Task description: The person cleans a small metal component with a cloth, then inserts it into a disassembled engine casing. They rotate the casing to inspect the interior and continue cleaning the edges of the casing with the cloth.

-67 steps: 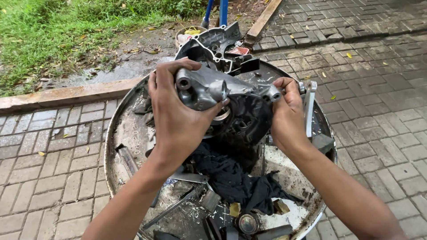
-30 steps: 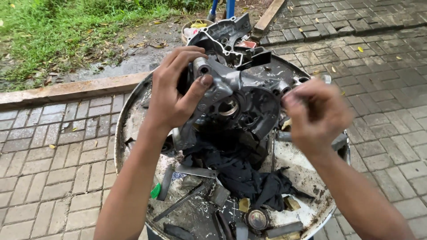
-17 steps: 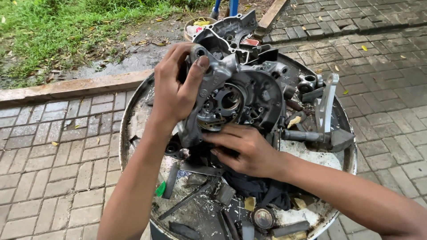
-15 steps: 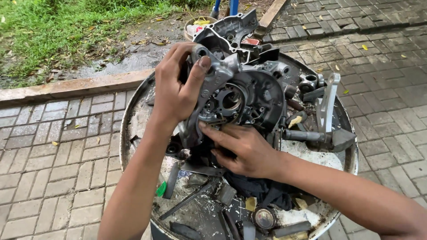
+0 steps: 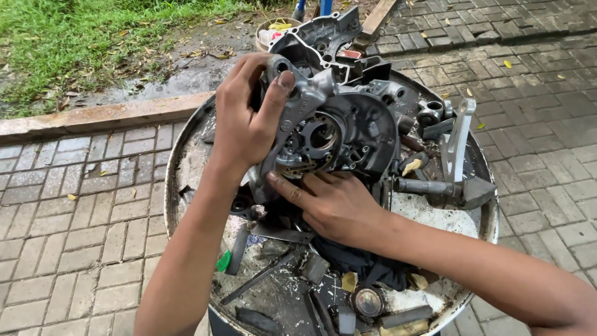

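1. Gripping the upper left edge of a grey metal engine casing (image 5: 339, 134), the left hand (image 5: 245, 121) is curling its fingers over the rim while the thumb (image 5: 277, 99) is pressing flat down the casing's front face.
2. The right hand (image 5: 336, 202) is lying below the casing with its fingers spread, fingertips touching the lower edge just under the round opening; it is closing on nothing, only bracing from beneath.
3. The casing is standing tilted, its open face with the ringed bore turned toward the camera, held between the two hands: the left one high and to the side, the right one low.
4. Everything is sitting in a large round metal tray (image 5: 488, 211), rusty and stained, resting on grey brick paving (image 5: 74, 236).
5. Inside the tray, a second casing half (image 5: 317, 37) is leaning at the far rim behind the held one.
6. To the right, a bright metal lever (image 5: 457, 146) is standing upright beside a dark shaft (image 5: 423, 186), well apart from both hands.
7. A black cloth (image 5: 367, 267) is lying under the right wrist, and loose dark parts, among them a small round piece (image 5: 368, 302) and a green scrap (image 5: 224, 261), are scattered across the near half.
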